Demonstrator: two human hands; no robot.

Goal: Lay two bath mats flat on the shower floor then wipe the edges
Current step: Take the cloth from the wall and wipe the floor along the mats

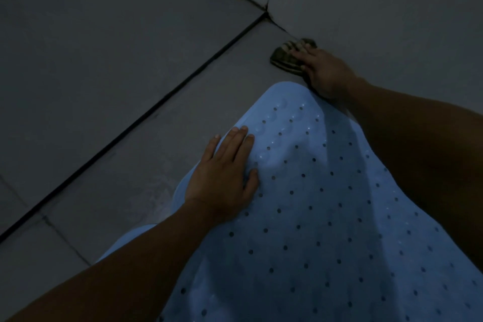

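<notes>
Left hand (222, 178) flat, fingers spread on the mat (313, 217); right hand (321, 70) presses the cloth (285, 59) just beyond its far corner.

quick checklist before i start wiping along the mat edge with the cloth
1. Blue mat lying flat on the floor: ok where it shows; the near end is out of view.
2. Left hand pressing flat on the mat's left edge: ok.
3. Right hand on the cloth: ok, its fingers lie across it.
4. Cloth close to the mat's far corner: ok, just beyond it by the wall.
5. Second mat down: cannot tell, a pale strip shows under the left forearm.
6. Floor dry: cannot tell, too dark.
</notes>
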